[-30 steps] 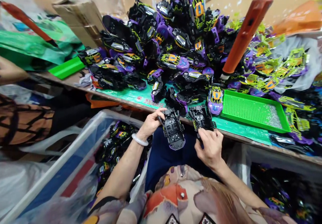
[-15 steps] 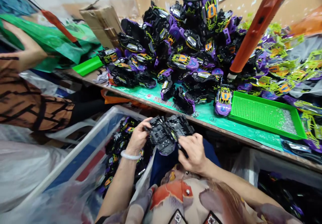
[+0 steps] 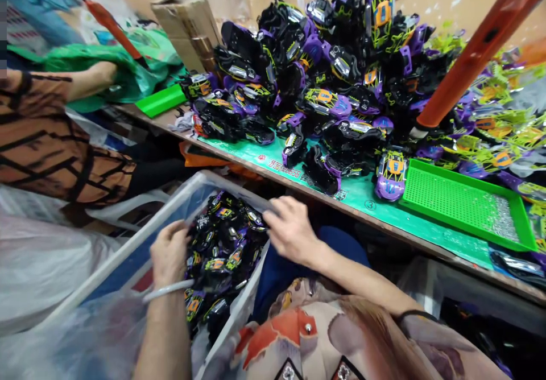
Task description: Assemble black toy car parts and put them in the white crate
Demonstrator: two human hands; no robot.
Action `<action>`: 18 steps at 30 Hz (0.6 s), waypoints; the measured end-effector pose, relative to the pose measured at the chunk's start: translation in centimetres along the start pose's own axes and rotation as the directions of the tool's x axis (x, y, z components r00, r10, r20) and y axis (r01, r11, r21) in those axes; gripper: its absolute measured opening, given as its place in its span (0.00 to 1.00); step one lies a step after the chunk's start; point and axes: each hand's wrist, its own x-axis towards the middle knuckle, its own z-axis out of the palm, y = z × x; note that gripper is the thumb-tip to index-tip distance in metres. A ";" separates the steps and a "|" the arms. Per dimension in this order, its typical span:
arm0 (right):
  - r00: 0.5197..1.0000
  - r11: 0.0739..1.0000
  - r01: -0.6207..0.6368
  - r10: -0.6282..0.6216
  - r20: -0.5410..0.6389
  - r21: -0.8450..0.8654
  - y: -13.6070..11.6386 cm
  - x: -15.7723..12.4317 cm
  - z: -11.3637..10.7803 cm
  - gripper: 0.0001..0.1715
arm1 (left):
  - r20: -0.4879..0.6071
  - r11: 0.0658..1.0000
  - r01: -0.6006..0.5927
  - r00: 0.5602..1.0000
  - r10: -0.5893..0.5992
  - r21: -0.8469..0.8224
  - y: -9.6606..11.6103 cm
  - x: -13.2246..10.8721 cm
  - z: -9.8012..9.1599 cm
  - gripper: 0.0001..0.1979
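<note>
My left hand (image 3: 169, 255), with a pale bangle at the wrist, is over the left part of a plastic bin (image 3: 115, 257). Its fingers are curled and slightly blurred; whatever they may grip is hidden. At the bin's far right corner, my right hand (image 3: 294, 231) has its fingers bent together, pointing left. A dark edge shows by its fingertips, too unclear to name. Between the hands, a heap of black, purple and yellow-green toy car bodies (image 3: 217, 263) fills the bin, which has clear plastic film along its near left side.
A big pile of toy car bodies (image 3: 324, 101) covers the bench. One car (image 3: 391, 175) stands beside a green tray (image 3: 452, 198) of small screws. An orange-red power screwdriver (image 3: 469, 56) hangs above. Another person's arm (image 3: 91, 81) reaches into green plastic at left.
The two black chassis-like parts I held together are no longer in my hands. My hands have parted and moved left, the left one over the bin. The other person's arm has stretched right.
</note>
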 end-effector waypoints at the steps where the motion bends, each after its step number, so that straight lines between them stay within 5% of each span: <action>1: 0.995 0.997 -0.070 0.068 -0.078 -0.026 1.6 -0.1 -1.5 0.17 | 0.066 0.996 -0.001 0.998 0.007 -0.086 1.0 -0.6 2.1 0.15; 3: 0.953 0.972 -0.213 0.185 -0.239 -0.096 5.1 -0.2 -4.2 0.19 | 0.248 0.976 -0.070 0.961 0.122 -0.208 3.8 -2.5 6.3 0.17; 5: 0.911 0.934 -0.312 0.242 -0.333 -0.174 8.5 0.0 -6.2 0.22 | 0.417 0.933 -0.161 0.861 0.292 -0.321 7.2 -4.6 10.5 0.18; 7: 0.912 0.914 -0.334 0.250 -0.325 -0.231 11.1 0.2 -7.1 0.23 | 0.516 0.870 -0.235 0.727 0.454 -0.434 10.5 -6.6 14.3 0.19; 10: 0.947 0.922 -0.287 0.233 -0.221 -0.261 13.4 0.5 -6.7 0.19 | 0.512 0.789 -0.386 0.607 0.607 -0.478 14.4 -8.1 19.4 0.21; 13: 0.954 0.921 -0.276 0.229 -0.192 -0.275 14.0 0.5 -5.9 0.13 | 0.520 0.778 -0.474 0.578 0.629 -0.413 16.6 -8.0 23.3 0.28; 18: 0.931 0.949 -0.271 0.216 -0.294 -0.162 14.0 -0.9 -6.1 0.06 | 0.691 0.887 -0.350 0.560 0.457 -0.303 18.0 -6.9 25.8 0.42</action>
